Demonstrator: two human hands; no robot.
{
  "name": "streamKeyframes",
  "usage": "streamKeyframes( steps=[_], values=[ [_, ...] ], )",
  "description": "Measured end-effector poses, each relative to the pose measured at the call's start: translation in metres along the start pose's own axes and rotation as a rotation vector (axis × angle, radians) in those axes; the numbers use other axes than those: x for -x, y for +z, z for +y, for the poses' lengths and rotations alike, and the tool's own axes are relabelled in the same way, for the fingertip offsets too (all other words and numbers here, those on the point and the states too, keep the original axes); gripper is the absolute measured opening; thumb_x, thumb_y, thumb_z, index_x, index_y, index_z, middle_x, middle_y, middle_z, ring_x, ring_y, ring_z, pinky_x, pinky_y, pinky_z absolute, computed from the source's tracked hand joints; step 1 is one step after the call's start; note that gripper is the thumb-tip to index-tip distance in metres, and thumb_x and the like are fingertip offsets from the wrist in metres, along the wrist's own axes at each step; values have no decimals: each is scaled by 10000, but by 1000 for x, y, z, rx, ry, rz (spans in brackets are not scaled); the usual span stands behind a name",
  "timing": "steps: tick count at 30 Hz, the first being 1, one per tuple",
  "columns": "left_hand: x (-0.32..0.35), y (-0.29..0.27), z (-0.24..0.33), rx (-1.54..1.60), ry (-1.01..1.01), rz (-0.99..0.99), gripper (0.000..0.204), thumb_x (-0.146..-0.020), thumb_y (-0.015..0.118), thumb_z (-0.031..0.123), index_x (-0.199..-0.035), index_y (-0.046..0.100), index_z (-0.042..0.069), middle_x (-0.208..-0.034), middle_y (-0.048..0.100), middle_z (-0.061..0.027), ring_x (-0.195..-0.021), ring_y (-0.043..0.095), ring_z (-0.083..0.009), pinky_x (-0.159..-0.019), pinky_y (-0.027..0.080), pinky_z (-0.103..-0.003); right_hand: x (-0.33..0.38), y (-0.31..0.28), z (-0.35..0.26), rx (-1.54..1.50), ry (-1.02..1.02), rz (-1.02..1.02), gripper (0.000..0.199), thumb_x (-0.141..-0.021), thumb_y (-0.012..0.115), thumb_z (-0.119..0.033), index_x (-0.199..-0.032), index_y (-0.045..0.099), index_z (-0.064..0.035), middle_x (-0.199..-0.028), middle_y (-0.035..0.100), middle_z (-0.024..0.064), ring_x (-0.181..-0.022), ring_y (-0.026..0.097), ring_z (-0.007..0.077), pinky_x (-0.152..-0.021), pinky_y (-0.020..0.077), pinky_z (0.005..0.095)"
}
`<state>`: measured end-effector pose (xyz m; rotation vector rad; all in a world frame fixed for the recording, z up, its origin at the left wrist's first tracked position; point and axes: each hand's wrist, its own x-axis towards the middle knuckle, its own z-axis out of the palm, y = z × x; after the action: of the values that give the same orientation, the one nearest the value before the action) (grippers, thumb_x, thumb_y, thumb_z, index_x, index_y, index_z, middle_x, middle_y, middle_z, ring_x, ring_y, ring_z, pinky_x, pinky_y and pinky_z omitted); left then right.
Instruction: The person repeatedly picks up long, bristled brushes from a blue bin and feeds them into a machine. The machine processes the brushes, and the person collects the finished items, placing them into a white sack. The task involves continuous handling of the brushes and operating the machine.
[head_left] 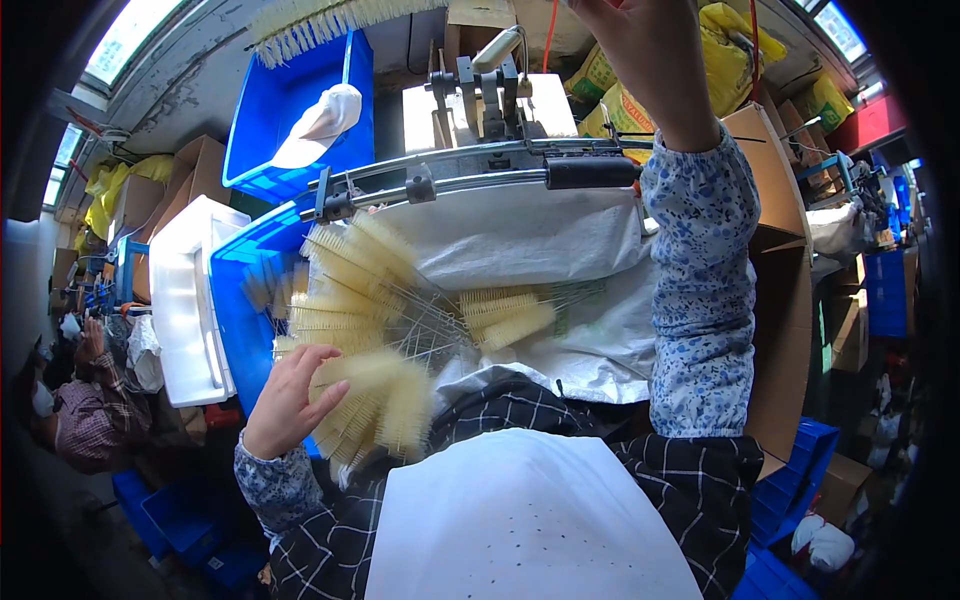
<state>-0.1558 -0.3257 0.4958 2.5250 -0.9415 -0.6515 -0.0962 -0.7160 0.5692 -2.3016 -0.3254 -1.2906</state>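
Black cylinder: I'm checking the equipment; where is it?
In the head view, right of centre, the black cylinder is at the right end of the metal rod, left of the patterned right sleeve.

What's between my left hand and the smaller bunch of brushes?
In the head view, part of the larger brush bunch lies between your left hand and the smaller bunch: bristles nearest the hand, then thin wire handles.

Pale creamy yellow on these wire-stemmed bristle brushes (345, 302)! Left of them, a bright blue plastic crate (224, 290); right of them, a blue-blotched white fabric sleeve (703, 290); below them, white-gridded black cloth (325, 545).
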Motion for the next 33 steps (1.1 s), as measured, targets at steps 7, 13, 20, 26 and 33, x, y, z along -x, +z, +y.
streamKeyframes(
  steps=[7,13,20,26,33],
  values=[
    [-22,-42,27,11,65,305,282,-761,612,133,-1005,526,20,-871,577,-110,-815,549,-230,-756,418,-327,4,-1,-10,-52,67,-51,79,-725,655,-49,-754,583,-37,-696,535,7,-499,379,63,-438,321,207],
    [-51,-73,51,-5,271,614,269,-812,589,160,-1053,517,67,-818,591,-75,-709,551,-155,-656,442,-276,6,-3,-16,-75,86,-82,81,-733,653,-57,-746,578,-27,-688,518,4,-491,366,55,-433,304,204],
    [-84,-86,53,-5,446,945,342,-783,637,209,-1072,501,88,-872,597,-58,-692,554,-118,-608,436,-242,17,1,-17,-105,63,-79,102,-731,663,-68,-739,575,-18,-681,507,6,-493,381,56,-432,309,212],
    [-93,-87,55,4,390,976,326,-786,631,227,-1071,529,104,-930,602,-63,-773,578,-139,-718,474,-312,28,-2,-10,30,49,-172,99,-753,665,-134,-830,612,-101,-618,442,-60,-506,309,13,-445,260,176],
    [-98,-85,49,40,335,939,362,-742,680,260,-1050,559,112,-874,609,-62,-743,581,-125,-676,476,-272,36,4,-11,-65,-5,-247,77,-765,644,-119,-803,607,-64,-694,550,-11,-459,334,41,-397,284,198]
  ],
)
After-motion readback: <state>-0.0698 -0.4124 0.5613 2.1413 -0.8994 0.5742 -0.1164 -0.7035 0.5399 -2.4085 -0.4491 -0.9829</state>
